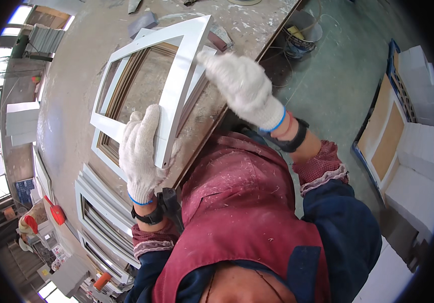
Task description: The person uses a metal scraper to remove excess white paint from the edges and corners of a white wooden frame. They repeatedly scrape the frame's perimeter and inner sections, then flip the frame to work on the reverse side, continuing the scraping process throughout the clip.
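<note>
A glossy white rectangular frame (171,98) with an open middle lies tilted on top of other frames with tan inner edges (110,150) on the worktable (70,91). My left hand (141,146), in a white knit glove, grips the top frame at its near corner, fingers over the face. My right hand (245,88), also gloved, is closed beside the frame's right side, its fingertips close to the edge. Whether it holds anything is hidden and slightly blurred. A grey block (143,22) and a brownish piece (219,41) lie by the frame's far end.
More white frames (103,207) lean in a row at left near me. A bucket (305,33) with a yellow sponge stands on the floor past the table's right edge (272,43). White blocks and panels (411,151) are stacked at right. A red scoop (56,211) is at far left.
</note>
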### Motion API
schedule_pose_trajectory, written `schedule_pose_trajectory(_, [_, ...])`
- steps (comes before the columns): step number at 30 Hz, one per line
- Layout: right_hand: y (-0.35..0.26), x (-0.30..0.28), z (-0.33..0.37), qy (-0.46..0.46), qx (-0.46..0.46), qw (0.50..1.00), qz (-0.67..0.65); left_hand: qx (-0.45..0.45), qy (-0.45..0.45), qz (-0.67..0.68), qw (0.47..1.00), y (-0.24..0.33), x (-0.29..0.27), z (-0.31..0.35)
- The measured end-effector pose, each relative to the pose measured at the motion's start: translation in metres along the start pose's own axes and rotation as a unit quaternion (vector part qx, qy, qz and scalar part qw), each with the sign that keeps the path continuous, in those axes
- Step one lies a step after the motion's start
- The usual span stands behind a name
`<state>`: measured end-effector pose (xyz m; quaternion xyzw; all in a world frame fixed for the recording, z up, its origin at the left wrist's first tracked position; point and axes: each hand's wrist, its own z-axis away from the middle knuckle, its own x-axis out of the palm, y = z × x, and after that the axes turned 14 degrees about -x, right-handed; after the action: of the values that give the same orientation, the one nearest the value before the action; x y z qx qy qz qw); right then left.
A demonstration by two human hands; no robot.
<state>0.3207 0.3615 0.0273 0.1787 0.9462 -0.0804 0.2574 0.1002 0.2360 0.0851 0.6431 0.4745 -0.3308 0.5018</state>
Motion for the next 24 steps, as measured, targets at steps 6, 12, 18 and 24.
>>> schedule_pose_trajectory(6, [-0.076, -0.007, -0.003, -0.009, -0.028, 0.991, -0.131, 0.036, 0.026, 0.037, 0.998, -0.009, 0.009, 0.001])
schedule_pose_trajectory(12, [-0.092, -0.008, 0.003, -0.036, -0.001, 0.941, -0.337, 0.041, 0.037, 0.04, 0.998, -0.006, 0.002, -0.002])
schedule_pose_trajectory(18, [-0.049, 0.007, -0.005, 0.015, 0.096, 0.955, -0.281, -0.022, 0.002, 0.009, 1.0, 0.003, -0.005, 0.001])
schedule_pose_trajectory(24, [-0.01, 0.003, -0.015, 0.013, 0.192, 0.953, -0.233, -0.003, 0.027, 0.036, 0.999, -0.006, -0.004, 0.006])
